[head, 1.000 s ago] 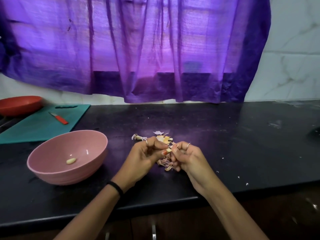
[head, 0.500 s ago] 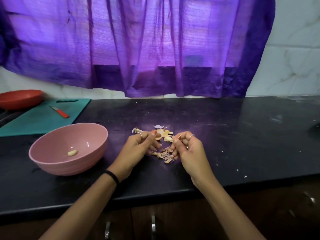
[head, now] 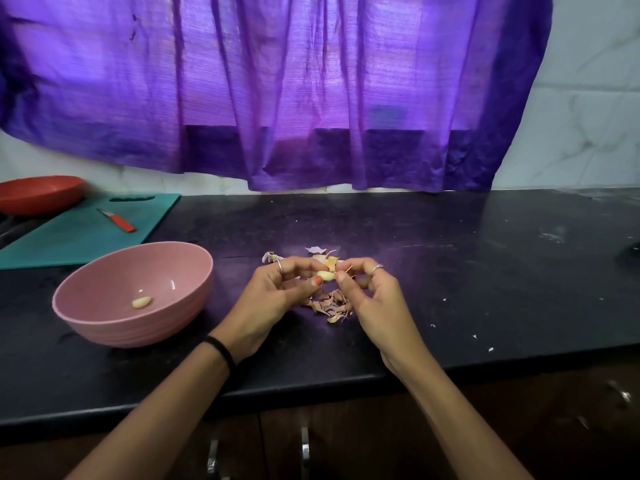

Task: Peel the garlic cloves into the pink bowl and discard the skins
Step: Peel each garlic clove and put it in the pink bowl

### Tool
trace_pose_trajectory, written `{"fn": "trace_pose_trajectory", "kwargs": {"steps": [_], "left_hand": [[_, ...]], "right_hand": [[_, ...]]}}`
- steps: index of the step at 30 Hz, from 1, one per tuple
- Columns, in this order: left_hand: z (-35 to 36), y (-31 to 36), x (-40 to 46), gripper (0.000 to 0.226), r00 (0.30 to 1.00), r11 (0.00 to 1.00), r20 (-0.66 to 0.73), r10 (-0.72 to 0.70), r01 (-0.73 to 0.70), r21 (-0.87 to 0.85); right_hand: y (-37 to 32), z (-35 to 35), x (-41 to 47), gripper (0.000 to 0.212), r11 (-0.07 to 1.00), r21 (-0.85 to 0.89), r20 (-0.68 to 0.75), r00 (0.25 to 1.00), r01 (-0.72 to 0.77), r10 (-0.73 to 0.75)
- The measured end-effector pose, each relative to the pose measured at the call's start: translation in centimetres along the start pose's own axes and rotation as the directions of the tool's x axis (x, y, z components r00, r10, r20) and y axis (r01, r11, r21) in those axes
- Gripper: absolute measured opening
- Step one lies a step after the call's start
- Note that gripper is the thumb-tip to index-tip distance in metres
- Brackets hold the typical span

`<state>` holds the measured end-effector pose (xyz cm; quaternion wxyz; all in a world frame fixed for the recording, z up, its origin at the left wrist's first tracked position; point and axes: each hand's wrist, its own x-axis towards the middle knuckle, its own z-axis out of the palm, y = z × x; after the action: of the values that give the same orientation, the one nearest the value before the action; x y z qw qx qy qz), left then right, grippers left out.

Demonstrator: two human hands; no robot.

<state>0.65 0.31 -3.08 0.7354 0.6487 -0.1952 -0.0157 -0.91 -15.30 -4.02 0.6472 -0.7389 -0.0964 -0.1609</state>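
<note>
One peeled clove (head: 141, 302) is lying in the pink bowl (head: 104, 323) while the left hand (head: 273, 294) and right hand (head: 369, 296) are pinching a second clove (head: 325, 275) above undiscarded skins (head: 330, 304) on the worktop (head: 450, 271).

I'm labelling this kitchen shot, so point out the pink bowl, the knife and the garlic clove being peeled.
pink bowl (head: 194, 252): head view, far rim.
knife (head: 122, 223): head view, red handle.
garlic clove (head: 325, 275): head view, bare middle between the fingertips.

Backlit purple curtain (head: 294, 91), white marble wall (head: 585, 109), black countertop (head: 467, 258)
</note>
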Motion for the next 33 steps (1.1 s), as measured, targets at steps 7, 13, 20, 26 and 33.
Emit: {"fn": "trace_pose_trajectory", "kwargs": {"steps": [7, 13, 20, 26, 33], "left_hand": [[-0.16, -0.24, 0.03, 0.023, 1.0, 1.0, 0.013, 0.008, -0.008, 0.005], [-0.03, -0.2, 0.17, 0.033, 1.0, 1.0, 0.008, -0.014, 0.014, -0.023], [-0.17, -0.41, 0.27, 0.023, 0.999, 0.999, -0.032, 0.018, -0.019, -0.03], [-0.36, -0.57, 0.16, 0.024, 1.0, 0.997, -0.003, -0.009, 0.009, -0.073], [-0.43, -0.46, 0.17, 0.027, 0.995, 0.987, 0.072, -0.069, 0.078, -0.14]], "right_hand": [[-0.19, -0.09, 0.07, 0.01, 0.999, -0.038, 0.058, 0.998, 0.02, -0.018], [0.1, -0.2, 0.25, 0.012, 0.998, 0.025, -0.028, 0.998, 0.061, -0.06], [-0.12, -0.17, 0.2, 0.011, 0.995, 0.03, 0.044, 0.995, 0.091, -0.092], [-0.16, -0.47, 0.08, 0.022, 0.995, 0.071, 0.121, 0.99, 0.066, -0.075], [-0.42, -0.48, -0.08, 0.023, 0.996, 0.07, 0.16, 0.986, 0.046, -0.057]]}}
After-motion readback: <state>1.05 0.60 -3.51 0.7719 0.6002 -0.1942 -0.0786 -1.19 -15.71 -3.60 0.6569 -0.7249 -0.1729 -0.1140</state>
